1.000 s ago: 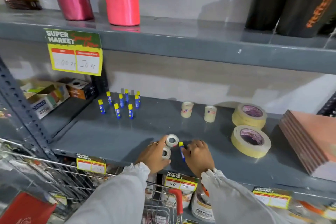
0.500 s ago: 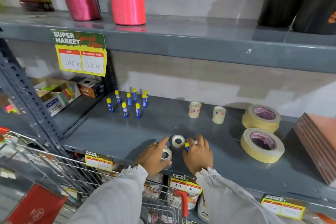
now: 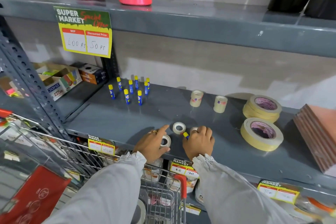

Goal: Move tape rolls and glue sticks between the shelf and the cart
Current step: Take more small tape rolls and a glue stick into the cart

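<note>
Hands rest at the shelf (image 3: 112, 125) edge: left hand (image 3: 152, 143) loosely curled around a small tape roll (image 3: 165, 140), right hand (image 3: 199, 142) closed over a glue stick (image 3: 185, 134) with another roll (image 3: 179, 127) at its eleven o'clock, seemingly mid-placement, letting go next.

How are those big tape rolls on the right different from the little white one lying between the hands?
The big masking tape rolls are cream-yellow, wide, with pinkish cores; the small white tape roll is far smaller and white throughout. One big roll lies alone beside a stack; the small one lies alone near the shelf's front edge. All lie flat, hole up.
</note>
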`<state>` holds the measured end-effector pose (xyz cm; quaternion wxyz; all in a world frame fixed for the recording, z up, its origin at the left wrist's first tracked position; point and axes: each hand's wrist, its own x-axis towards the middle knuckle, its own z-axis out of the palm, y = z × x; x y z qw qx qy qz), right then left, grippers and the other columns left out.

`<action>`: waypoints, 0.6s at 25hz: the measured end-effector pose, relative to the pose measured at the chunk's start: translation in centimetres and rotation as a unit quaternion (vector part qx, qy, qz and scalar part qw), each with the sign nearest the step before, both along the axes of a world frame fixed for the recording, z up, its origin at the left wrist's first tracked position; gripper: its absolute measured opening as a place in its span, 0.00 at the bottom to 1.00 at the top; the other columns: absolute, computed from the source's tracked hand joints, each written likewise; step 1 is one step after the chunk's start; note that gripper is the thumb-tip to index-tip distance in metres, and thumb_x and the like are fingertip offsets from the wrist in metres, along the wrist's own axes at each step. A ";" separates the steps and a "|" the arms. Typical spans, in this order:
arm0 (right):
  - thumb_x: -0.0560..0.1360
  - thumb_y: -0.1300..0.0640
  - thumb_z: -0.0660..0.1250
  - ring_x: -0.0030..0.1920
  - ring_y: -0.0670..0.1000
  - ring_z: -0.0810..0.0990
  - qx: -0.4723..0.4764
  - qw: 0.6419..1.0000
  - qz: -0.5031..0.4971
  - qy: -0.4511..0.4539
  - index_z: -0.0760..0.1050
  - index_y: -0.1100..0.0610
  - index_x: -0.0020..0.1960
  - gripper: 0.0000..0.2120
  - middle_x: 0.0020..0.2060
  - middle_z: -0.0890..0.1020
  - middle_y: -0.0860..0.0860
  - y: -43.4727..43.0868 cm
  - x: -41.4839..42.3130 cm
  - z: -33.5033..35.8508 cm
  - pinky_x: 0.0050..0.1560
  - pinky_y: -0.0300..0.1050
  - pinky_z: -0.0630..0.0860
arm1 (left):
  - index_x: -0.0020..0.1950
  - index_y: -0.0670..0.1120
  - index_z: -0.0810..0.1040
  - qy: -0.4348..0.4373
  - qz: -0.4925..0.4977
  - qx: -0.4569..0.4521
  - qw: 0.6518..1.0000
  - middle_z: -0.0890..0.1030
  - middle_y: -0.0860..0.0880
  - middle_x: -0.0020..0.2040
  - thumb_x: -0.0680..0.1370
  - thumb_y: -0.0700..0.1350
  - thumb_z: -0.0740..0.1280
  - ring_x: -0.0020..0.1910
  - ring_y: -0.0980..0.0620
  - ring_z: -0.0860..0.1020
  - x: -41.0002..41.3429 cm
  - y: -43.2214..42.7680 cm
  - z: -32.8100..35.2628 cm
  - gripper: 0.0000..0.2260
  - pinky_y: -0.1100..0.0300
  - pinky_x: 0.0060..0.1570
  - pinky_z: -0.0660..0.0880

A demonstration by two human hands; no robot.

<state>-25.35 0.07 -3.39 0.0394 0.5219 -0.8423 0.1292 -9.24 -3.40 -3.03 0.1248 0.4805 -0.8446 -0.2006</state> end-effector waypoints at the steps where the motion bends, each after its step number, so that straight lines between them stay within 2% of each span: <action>1: 0.74 0.52 0.64 0.61 0.59 0.69 -0.006 1.000 0.005 -0.002 0.78 0.61 0.54 0.15 0.56 0.75 0.57 0.2 0.0 0.1 0.58 0.53 0.69 | 0.75 0.51 0.55 0.002 0.000 0.000 1.000 0.75 0.49 0.67 0.73 0.50 0.70 0.64 0.44 0.73 0.1 0.0 0.1 0.35 0.52 0.62 0.72; 4: 0.69 0.55 0.70 0.58 0.63 0.74 -0.081 0.995 0.052 -0.029 0.81 0.65 0.46 0.13 0.51 0.79 0.60 1.0 0.5 1.1 0.58 0.57 0.71 | 0.75 0.50 0.55 0.007 0.005 -0.026 1.000 0.74 0.47 0.68 0.75 0.49 0.68 0.64 0.43 0.72 1.0 0.2 0.3 0.33 0.52 0.63 0.70; 7: 0.65 0.57 0.76 0.49 0.64 0.79 -0.175 0.970 0.164 -0.048 0.82 0.65 0.37 0.10 0.43 0.82 0.60 1.6 3.0 2.6 0.54 0.58 0.75 | 0.73 0.46 0.62 -0.020 0.051 -0.115 0.992 0.72 0.44 0.68 0.76 0.48 0.67 0.65 0.41 0.71 3.6 1.4 0.4 0.27 0.49 0.63 0.69; 9: 0.63 0.57 0.79 0.48 0.63 0.81 -0.205 0.942 0.262 -0.042 0.82 0.62 0.34 0.09 0.43 0.83 0.58 1.5 6.2 3.1 0.53 0.55 0.75 | 0.66 0.41 0.71 -0.032 0.067 -0.173 0.982 0.76 0.40 0.63 0.74 0.47 0.69 0.60 0.38 0.75 6.8 2.7 -0.2 0.23 0.47 0.60 0.73; 11: 0.60 0.56 0.81 0.48 0.61 0.82 -0.210 0.909 0.360 -0.021 0.83 0.61 0.34 0.10 0.43 0.85 0.56 1.6 10.1 2.5 0.51 0.50 0.69 | 0.57 0.36 0.77 -0.045 0.075 -0.200 0.976 0.80 0.36 0.55 0.73 0.50 0.65 0.52 0.37 0.80 10.7 3.9 -1.8 0.20 0.47 0.54 0.77; 13: 0.61 0.53 0.80 0.48 0.58 0.83 -0.178 0.880 0.440 -0.004 0.83 0.60 0.36 0.11 0.45 0.85 0.54 1.8 14.3 0.5 0.48 0.48 0.68 | 0.53 0.33 0.78 -0.094 0.087 -0.158 0.979 0.82 0.34 0.51 0.72 0.53 0.59 0.47 0.36 0.82 15.5 5.2 -4.1 0.24 0.49 0.50 0.79; 15: 0.64 0.50 0.77 0.50 0.56 0.82 -0.139 0.864 0.484 -0.005 0.83 0.58 0.37 0.11 0.49 0.85 0.52 2.4 18.0 -2.4 0.47 0.45 0.74 | 0.50 0.32 0.80 -0.175 0.060 -0.099 0.978 0.83 0.33 0.46 0.73 0.55 0.60 0.42 0.37 0.83 19.4 6.5 -7.8 0.25 0.50 0.39 0.81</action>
